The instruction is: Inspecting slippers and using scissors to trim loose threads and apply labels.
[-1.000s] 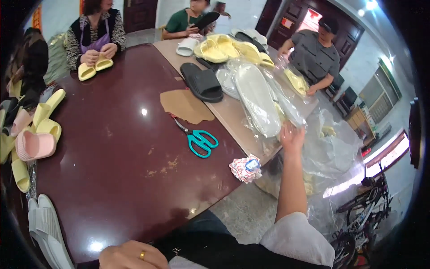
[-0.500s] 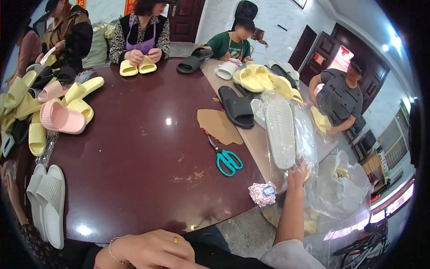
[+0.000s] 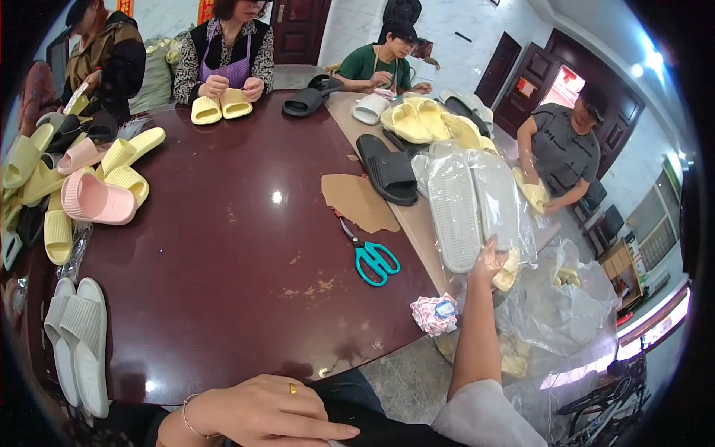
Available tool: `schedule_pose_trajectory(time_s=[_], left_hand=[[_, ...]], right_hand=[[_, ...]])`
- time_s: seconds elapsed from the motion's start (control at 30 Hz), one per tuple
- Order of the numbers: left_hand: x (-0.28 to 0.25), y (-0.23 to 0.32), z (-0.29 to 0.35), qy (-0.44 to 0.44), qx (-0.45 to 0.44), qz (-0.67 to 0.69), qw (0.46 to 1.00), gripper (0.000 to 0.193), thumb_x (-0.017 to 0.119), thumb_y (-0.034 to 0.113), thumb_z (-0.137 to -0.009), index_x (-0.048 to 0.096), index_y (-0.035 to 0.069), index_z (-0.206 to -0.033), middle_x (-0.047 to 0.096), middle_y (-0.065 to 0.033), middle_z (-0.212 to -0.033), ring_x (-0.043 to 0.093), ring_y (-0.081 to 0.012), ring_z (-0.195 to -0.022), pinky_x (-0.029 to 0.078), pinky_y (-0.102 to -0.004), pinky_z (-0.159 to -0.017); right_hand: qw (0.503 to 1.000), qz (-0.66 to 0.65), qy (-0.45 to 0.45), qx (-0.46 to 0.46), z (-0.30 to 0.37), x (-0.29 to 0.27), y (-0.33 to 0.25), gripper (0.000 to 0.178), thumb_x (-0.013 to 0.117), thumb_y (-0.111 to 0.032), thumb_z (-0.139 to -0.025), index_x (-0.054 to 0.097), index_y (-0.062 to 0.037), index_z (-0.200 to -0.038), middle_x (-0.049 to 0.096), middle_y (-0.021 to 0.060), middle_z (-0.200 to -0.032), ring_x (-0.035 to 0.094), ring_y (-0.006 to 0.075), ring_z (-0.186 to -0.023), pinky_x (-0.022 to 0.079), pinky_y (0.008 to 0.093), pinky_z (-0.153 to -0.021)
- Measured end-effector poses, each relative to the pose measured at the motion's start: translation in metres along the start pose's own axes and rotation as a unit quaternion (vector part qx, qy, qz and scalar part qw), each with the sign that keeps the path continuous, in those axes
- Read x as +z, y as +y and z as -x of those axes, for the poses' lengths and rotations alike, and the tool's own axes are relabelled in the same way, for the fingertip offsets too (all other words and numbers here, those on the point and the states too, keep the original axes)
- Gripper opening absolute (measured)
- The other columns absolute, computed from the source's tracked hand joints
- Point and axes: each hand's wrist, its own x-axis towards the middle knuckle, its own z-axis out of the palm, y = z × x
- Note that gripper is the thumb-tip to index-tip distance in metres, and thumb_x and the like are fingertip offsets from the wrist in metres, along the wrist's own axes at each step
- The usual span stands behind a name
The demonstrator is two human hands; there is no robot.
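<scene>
White slippers (image 3: 453, 216) in clear plastic (image 3: 527, 231) sit at three o'clock, now spread side by side, leaving both exposed. Right hand (image 3: 488, 258), half-curled, meets their lower edge; grip indeterminate. Left hand (image 3: 272, 410), loosely extended, seven o'clock, holds nothing visible.

**Small slipper workshop, homey rm**

Big tbl (image 3: 194, 283) w/ slippers (image 3: 108, 200) piled at 9 & 1 o'clock, clear plastic bags (image 3: 551, 320) at 4, scissors (image 3: 372, 254) nr ctr at 5; several ppl (image 3: 562, 145) round it. House-type doors (image 3: 294, 33) at 11 & 2, marbled wall (image 3: 454, 67) at 1, bike (image 3: 596, 406) at 4.
</scene>
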Motion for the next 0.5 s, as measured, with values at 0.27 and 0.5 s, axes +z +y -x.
schedule_pose_trajectory(time_s=[0.27,0.5], left_hand=[[0.009,-0.016,0.002,-0.042,-0.053,-0.101,0.993,0.034,0.066,0.012,-0.083,0.063,0.006,-0.115,0.059,-0.0050,-0.077,0.060,-0.0184,-0.069,0.049,-0.0300,-0.064],[0.015,-0.019,0.005,-0.044,-0.042,-0.188,0.980,0.033,0.062,0.017,-0.086,0.061,0.009,-0.118,0.056,-0.0030,-0.074,0.058,-0.0170,-0.066,0.048,-0.0295,-0.061]], right_hand=[[0.988,0.109,-0.014,0.105,0.003,-0.001,-0.004,0.070,0.055,-0.029,-0.092,0.017,0.0071,-0.139,0.035,0.0270,-0.138,0.044,0.0334,-0.121,0.037,0.0394,-0.100],[0.943,0.323,-0.001,0.078,-0.014,0.007,0.001,0.075,0.053,-0.035,-0.092,0.015,0.0063,-0.142,0.032,0.0248,-0.142,0.037,0.0355,-0.127,0.029,0.0421,-0.106]])
